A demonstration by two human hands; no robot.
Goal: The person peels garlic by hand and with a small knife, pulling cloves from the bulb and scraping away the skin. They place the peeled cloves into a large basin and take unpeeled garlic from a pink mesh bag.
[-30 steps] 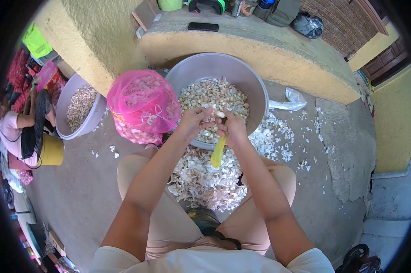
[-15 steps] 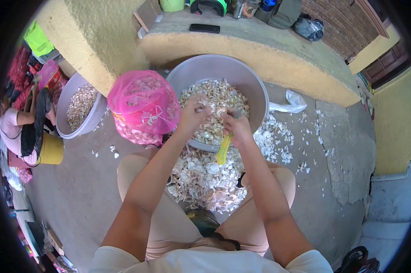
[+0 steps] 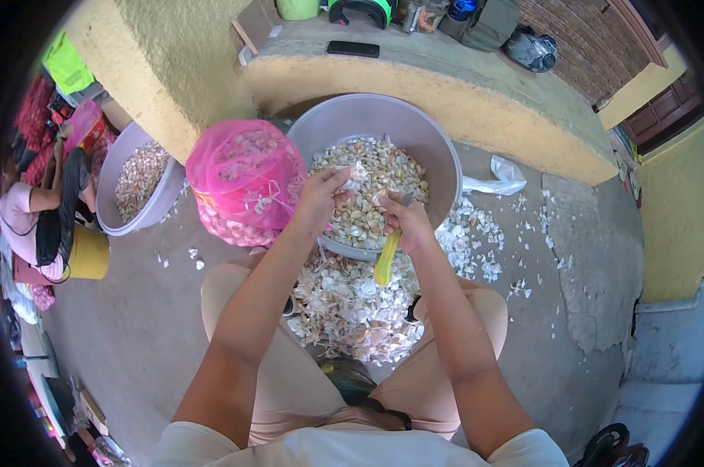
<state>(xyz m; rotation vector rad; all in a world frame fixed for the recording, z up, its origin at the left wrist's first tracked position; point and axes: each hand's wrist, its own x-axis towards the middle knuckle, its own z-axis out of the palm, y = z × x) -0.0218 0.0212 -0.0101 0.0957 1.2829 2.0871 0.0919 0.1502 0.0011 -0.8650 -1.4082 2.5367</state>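
Over a large grey-lilac tub (image 3: 445, 167) of pale garlic cloves (image 3: 391, 159), my left hand (image 3: 325, 198) pinches a bit of white garlic peel (image 3: 359, 173). Just to its right, my right hand (image 3: 406, 218) is closed round a small knife with a yellow handle (image 3: 386, 261), whose handle hangs downward. A pale clove (image 3: 378, 198) shows at the fingertips of that hand. The two hands are a little apart. Below the tub, between my legs, lies a heap of white peels (image 3: 352, 311).
Left of the tub stands a pink net sack (image 3: 247, 175) of garlic. A second tub (image 3: 114, 202) and a seated person (image 3: 36, 206) are farther left. Behind, a ledge (image 3: 445, 86) bears a black phone (image 3: 353, 49). Peels (image 3: 476, 241) litter the floor at right.
My left hand has moved slightly left and away from the right one, and white peel now shows at its fingertips. My right hand has barely moved and still holds the knife.
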